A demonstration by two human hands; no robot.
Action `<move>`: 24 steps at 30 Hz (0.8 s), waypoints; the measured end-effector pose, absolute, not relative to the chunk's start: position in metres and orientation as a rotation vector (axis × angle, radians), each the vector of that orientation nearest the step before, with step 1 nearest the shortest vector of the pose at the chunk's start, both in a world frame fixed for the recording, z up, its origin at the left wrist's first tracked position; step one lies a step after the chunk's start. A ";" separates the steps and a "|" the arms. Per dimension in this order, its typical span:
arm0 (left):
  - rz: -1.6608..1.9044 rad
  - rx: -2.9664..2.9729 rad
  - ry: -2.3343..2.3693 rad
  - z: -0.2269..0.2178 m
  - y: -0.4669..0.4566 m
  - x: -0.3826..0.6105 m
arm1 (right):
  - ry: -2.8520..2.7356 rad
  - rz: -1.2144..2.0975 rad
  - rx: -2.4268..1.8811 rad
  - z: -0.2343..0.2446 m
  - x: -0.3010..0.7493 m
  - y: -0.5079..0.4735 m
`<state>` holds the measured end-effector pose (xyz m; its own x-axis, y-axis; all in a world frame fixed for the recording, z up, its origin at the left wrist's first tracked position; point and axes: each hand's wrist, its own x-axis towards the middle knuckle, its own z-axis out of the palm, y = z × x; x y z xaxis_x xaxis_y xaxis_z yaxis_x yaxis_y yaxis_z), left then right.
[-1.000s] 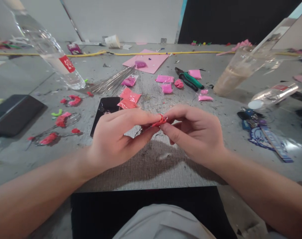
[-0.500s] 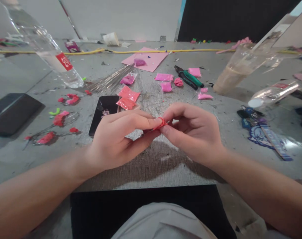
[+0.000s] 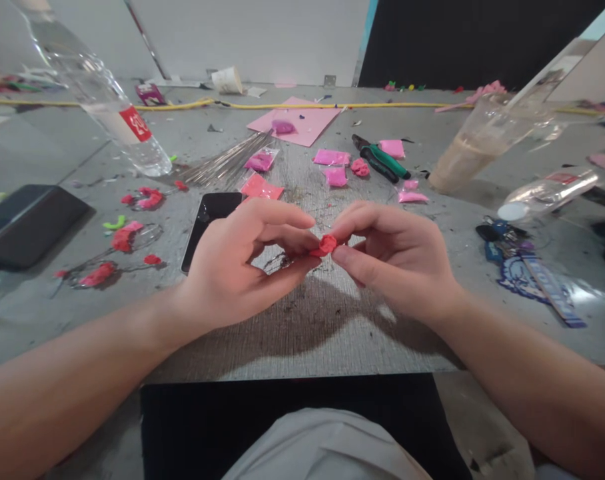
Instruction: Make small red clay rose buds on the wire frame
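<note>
A small red clay flower (image 3: 327, 244) with folded, petal-like layers is held between my two hands above the table. My left hand (image 3: 232, 267) pinches its left side between thumb and a finger, the index finger raised off it. Dark thin wire (image 3: 277, 259) shows in the gap of that hand; how it joins the clay is hidden. My right hand (image 3: 397, 257) is closed on the flower's right edge with thumb and index finger. Behind my left hand lie a phone (image 3: 207, 213), partly covered, and a packet of red clay (image 3: 262, 187).
Wire pieces with red clay blobs (image 3: 97, 274) lie at left, near a water bottle (image 3: 127, 130) and a black box-like object (image 3: 30, 227). Ahead are metal wires (image 3: 227, 159), pink packets (image 3: 331, 158) and green-handled pliers (image 3: 382, 160). A drink cup (image 3: 462, 157) and keys (image 3: 502, 237) are at right.
My left index finger has lifted off the red clay, leaving more of the flower showing. The view has shifted slightly, and my left hand now covers more of the phone and red packets.
</note>
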<state>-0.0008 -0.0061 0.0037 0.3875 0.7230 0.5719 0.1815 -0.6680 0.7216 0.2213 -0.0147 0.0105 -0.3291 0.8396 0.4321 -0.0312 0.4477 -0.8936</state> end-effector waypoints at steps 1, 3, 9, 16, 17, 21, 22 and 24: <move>1.272 2.133 0.787 0.004 -0.006 -0.001 | -1.681 1.043 -0.706 0.011 0.222 -0.013; 1.273 2.262 0.815 0.006 -0.005 -0.002 | -1.708 1.012 -0.715 0.010 0.224 -0.011; 1.379 2.531 0.801 0.014 -0.003 -0.001 | -1.794 0.874 -0.705 0.008 0.227 -0.007; 1.416 2.679 0.830 0.009 0.000 -0.003 | -1.947 0.633 -0.699 0.010 0.229 -0.003; 1.405 2.701 0.876 0.007 0.002 -0.003 | -1.960 0.634 -0.713 0.009 0.230 -0.002; 1.279 2.713 0.948 0.004 0.009 -0.004 | -1.912 0.825 -0.823 0.002 0.231 -0.001; 1.229 2.698 0.948 0.004 0.010 -0.004 | -1.900 0.855 -0.847 0.001 0.231 -0.001; 1.132 2.609 0.962 0.005 0.012 -0.002 | -1.912 0.830 -0.903 -0.001 0.230 0.000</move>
<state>-0.0022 0.0119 0.0048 0.5126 0.6065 0.6077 0.5015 -0.7860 0.3614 0.2301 0.0003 -0.0011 -0.3849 0.8295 0.4046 0.2708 0.5206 -0.8097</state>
